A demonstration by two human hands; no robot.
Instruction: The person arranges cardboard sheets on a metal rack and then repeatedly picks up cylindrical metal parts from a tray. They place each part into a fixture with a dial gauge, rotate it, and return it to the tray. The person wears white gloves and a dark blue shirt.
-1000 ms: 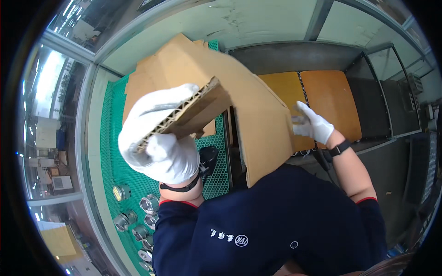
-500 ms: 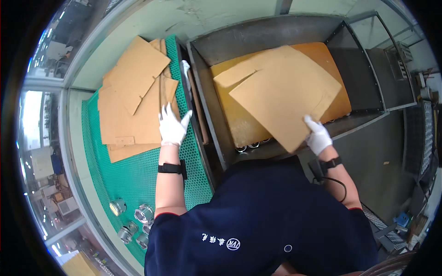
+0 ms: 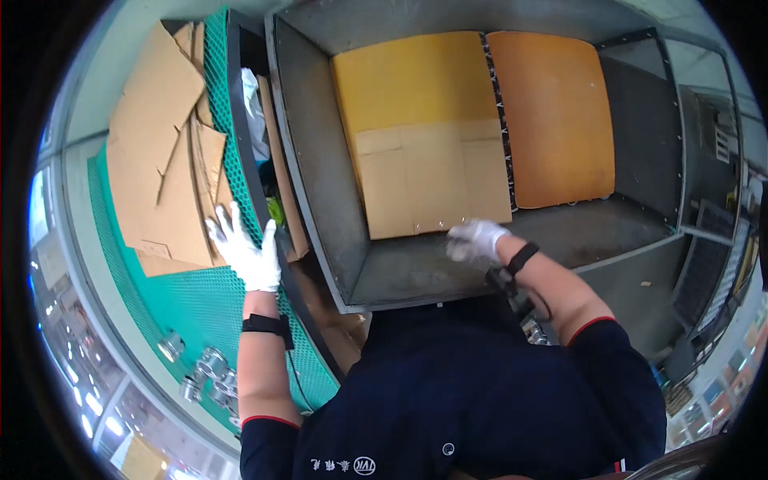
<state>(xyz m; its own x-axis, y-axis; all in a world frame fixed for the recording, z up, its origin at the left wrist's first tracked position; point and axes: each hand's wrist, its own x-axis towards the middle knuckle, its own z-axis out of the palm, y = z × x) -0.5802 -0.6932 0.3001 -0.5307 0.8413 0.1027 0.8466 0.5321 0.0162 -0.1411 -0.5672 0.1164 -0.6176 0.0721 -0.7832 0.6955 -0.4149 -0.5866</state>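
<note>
My left hand (image 3: 250,250), in a white glove, is open with fingers spread at the near right edge of a stack of brown cardboard sheets (image 3: 152,152). The stack lies on a green perforated mat (image 3: 208,300). My right hand (image 3: 478,240), also gloved in white, is just off the near edge of a creased cardboard sheet (image 3: 432,180). Motion smears its fingers, so their grip is unclear. That sheet lies flat over the near part of a yellow board (image 3: 416,76) inside a grey metal bin (image 3: 320,160). An orange-brown board (image 3: 552,120) lies to its right.
Several shiny metal round parts (image 3: 212,364) stand on the mat at the lower left. A gap between the mat's dark frame and the bin holds a white crumpled item (image 3: 254,112) and a cardboard strip (image 3: 282,160). The bin's near rim (image 3: 408,304) runs before my body.
The cardboard that my right hand held at a slant over the bin now lies squarely on the yellow board. My right hand has moved left. The view has shifted to the right.
</note>
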